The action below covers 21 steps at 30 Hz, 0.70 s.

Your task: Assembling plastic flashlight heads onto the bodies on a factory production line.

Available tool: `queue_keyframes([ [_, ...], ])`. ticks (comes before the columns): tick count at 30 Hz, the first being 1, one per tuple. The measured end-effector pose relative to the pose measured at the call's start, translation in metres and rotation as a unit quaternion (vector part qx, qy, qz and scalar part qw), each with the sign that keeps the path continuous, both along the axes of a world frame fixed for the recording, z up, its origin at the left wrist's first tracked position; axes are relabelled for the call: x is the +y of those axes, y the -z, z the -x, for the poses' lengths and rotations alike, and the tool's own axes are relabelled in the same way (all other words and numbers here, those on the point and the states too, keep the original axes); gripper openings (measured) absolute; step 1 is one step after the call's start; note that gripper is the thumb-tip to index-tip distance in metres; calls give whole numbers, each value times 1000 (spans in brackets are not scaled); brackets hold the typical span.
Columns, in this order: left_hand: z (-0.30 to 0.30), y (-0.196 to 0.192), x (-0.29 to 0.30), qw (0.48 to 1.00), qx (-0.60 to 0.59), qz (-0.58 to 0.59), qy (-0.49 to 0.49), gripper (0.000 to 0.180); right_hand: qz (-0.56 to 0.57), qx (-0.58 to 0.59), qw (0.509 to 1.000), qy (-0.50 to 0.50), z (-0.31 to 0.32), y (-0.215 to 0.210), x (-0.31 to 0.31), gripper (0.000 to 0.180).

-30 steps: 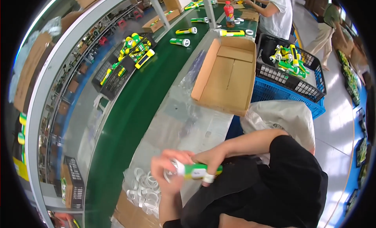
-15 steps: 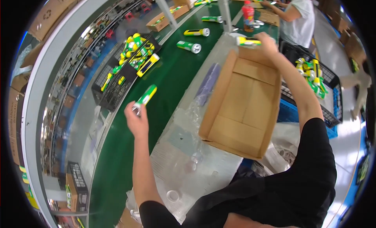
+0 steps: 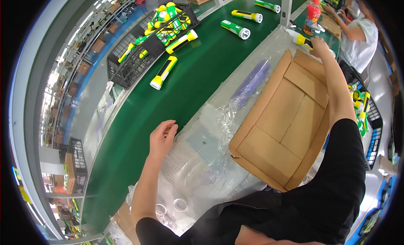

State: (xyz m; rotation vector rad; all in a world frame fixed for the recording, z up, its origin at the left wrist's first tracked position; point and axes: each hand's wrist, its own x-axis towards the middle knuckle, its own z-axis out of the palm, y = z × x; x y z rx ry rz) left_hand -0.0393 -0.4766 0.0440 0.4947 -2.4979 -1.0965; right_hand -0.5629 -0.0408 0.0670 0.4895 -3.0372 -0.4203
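at the far right, the right hand (image 3: pixel 320 45) grips a yellow flashlight (image 3: pixel 304 40); the left hand (image 3: pixel 161 136) hovers half-curled, empty; best lift it clear of the cardboard box (image 3: pixel 280 123).

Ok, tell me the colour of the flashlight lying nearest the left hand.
Green and yellow flashlight, head view.

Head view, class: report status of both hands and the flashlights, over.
Left hand open, empty, at conveyor belt edge. Right hand on yellow flashlight beyond cardboard box. Nothing blocking.
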Motion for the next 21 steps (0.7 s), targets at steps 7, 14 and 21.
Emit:
queue_keyframes([
  [7,-3,-48,48,989,60,-135,12,22,556,33,811,-180,-79,-50,-25,49],
  [14,-7,-97,136,844,246,-425,218,86,531,-666,464,-244,-400,-98,-105,55],
  [21,-112,-92,181,815,249,-439,285,78,431,-792,365,-234,-541,-44,-116,32],
])
